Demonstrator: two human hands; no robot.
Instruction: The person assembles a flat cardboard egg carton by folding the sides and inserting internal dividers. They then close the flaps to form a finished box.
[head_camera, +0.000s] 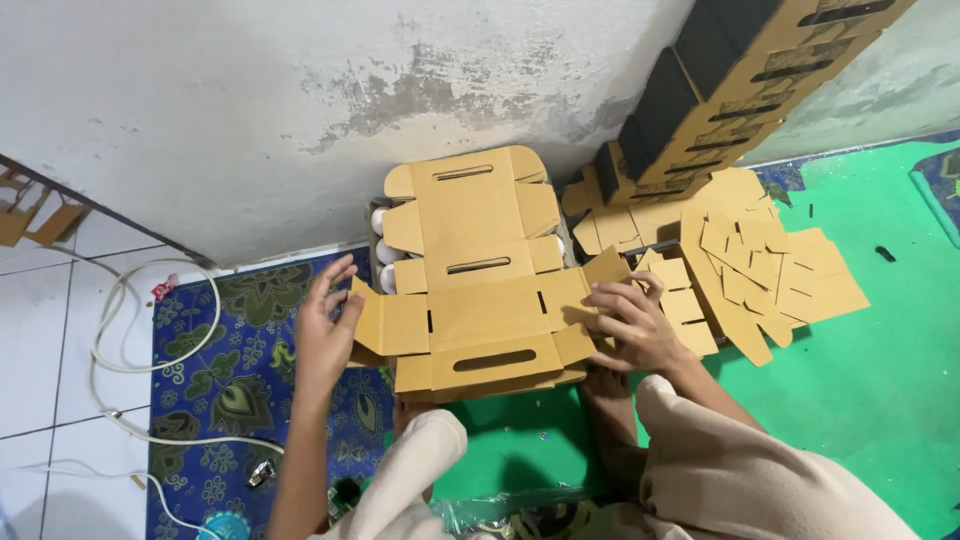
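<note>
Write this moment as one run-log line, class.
left hand: on side flap | right hand: on other side flap | item: flat cardboard box blank, unfolded | nearby: pile of blanks, white cable

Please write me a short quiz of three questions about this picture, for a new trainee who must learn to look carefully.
1. True or false: both hands touch the flat cardboard box blank.
2. Which hand lies on the blank's side flap nearest the loose pile of cardboard blanks? A. left hand B. right hand
3. What leans on the wall behind that pile?

Key:
1. True: left hand and right hand press its side flaps.
2. B
3. A tall stack of folded cardboard boxes.
</note>
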